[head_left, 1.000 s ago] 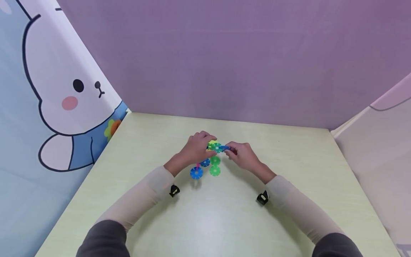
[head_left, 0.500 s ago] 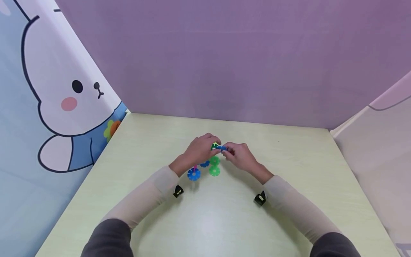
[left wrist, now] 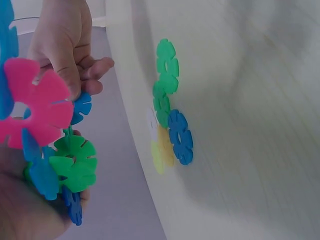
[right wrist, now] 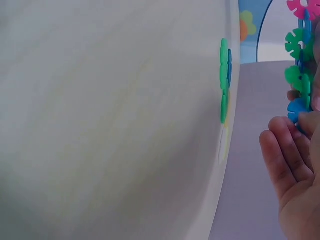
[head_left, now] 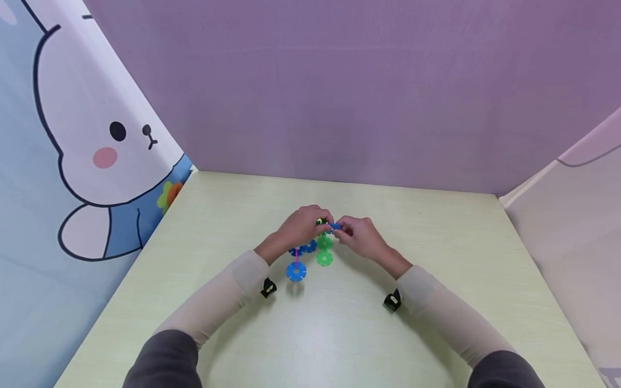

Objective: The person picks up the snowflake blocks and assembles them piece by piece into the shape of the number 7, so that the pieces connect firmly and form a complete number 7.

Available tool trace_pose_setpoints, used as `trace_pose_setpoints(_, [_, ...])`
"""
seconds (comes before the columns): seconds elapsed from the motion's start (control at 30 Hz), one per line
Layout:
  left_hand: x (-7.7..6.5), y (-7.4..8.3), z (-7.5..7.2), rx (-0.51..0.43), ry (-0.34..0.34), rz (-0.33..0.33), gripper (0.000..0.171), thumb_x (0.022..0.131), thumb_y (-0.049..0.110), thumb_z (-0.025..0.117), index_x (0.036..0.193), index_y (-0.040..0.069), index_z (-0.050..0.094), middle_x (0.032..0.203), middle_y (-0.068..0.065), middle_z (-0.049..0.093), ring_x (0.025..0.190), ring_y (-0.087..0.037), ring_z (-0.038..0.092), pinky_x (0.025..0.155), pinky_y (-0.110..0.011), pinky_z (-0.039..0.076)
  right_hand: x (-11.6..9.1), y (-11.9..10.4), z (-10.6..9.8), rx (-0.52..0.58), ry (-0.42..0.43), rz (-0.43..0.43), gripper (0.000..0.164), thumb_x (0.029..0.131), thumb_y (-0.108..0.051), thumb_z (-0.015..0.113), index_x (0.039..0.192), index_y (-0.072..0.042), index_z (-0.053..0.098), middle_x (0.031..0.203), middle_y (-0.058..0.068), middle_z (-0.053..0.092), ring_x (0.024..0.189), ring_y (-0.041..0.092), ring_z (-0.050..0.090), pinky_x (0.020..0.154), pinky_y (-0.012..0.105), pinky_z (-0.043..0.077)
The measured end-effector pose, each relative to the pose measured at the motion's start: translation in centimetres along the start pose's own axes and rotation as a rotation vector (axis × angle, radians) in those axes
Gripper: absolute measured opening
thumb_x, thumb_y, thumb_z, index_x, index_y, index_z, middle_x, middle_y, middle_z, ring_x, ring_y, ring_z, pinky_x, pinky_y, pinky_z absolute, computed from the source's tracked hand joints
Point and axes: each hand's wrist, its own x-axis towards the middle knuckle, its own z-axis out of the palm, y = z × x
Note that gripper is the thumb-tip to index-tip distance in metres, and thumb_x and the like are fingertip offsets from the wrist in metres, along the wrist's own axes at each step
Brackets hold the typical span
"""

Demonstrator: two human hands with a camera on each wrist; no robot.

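My left hand (head_left: 302, 226) grips a chain of notched plastic snowflake discs, raised over the table. In the left wrist view the chain shows a pink disc (left wrist: 42, 107), a green disc (left wrist: 75, 162) and several blue ones; the palm and fingers hide part of it. Between thumb and finger, my right hand (head_left: 361, 236) pinches a blue snowflake disc (right wrist: 296, 109) at the chain's end, right against a green disc. Its other fingers stretch out loosely in the right wrist view. A lighter blue disc (head_left: 296, 271) hangs from the chain's near end, below the pink one.
Loose discs lie on the pale table (head_left: 310, 334) beneath the hands: green discs (left wrist: 167, 65), a blue disc (left wrist: 180, 137), and yellowish and white ones beside it. A purple panel (head_left: 339, 97) stands behind the table, with a rabbit-print cloth (head_left: 97, 178) at left.
My left hand has shifted right, bringing the chain closer to my right hand, and its fingers now cover more of it. The blue disc at the near end has swung lower.
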Motion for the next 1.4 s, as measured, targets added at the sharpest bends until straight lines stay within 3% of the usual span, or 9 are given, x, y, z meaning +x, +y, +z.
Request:
trace_pose_setpoints(0.23, [-0.4,-0.9,-0.7,-0.068,-0.011,-0.044,0.012,0.1,0.025,0.067,0.108,0.018,0.073,0.107,0.002,0.073,0.094,-0.012,0.063,0.088,-0.032,0.056,0.4,0.0,-0.5,0.001,-0.047,0.01,0.01,0.099,-0.015,0.067,0.103,-0.006,0.071,0.089,0.013,0.076,0.071,0.011,0.068,0.06,0.02,0.054])
trace_pose_setpoints(0.53, [-1.3,-2.3,-1.2,-0.089,0.005,-0.092,0.014,0.099,0.025,0.068,0.109,0.016,0.074,0.107,0.001,0.074,0.096,-0.013,0.065,0.091,-0.034,0.057,1.2,0.6,-0.8,-0.093,-0.084,0.035,0.014,0.098,-0.015,0.068,0.107,-0.004,0.072,0.09,0.006,0.075,0.076,0.012,0.065,0.069,0.026,0.056])
trace_pose_setpoints(0.73, [-2.1,-2.7,-1.3,-0.082,0.0,-0.107,0.016,0.099,0.024,0.068,0.11,0.015,0.076,0.107,0.0,0.075,0.096,-0.014,0.065,0.093,-0.035,0.057,2.2,1.1,-0.6,-0.129,-0.14,0.099,0.021,0.099,-0.016,0.067,0.115,-0.003,0.07,0.101,0.009,0.076,0.088,0.019,0.069,0.078,0.034,0.059])
trace_pose_setpoints(1.03, [-2.7,-3.3,-1.2,-0.083,-0.003,-0.109,0.016,0.099,0.023,0.069,0.111,0.015,0.076,0.108,0.0,0.075,0.098,-0.014,0.066,0.094,-0.035,0.057,3.5,2.2,0.6,-0.172,-0.202,0.195,0.029,0.1,-0.02,0.065,0.126,-0.008,0.068,0.104,0.011,0.074,0.089,0.02,0.066,0.082,0.037,0.057])
trace_pose_setpoints(1.4, [-2.7,-3.8,-0.9,-0.086,-0.008,-0.096,0.016,0.099,0.023,0.069,0.111,0.015,0.076,0.107,0.0,0.075,0.097,-0.014,0.065,0.094,-0.035,0.057,4.3,2.4,1.3,-0.262,-0.245,0.228,0.037,0.097,-0.019,0.068,0.132,-0.007,0.066,0.085,0.005,0.066,0.076,0.017,0.054,0.076,0.032,0.046])
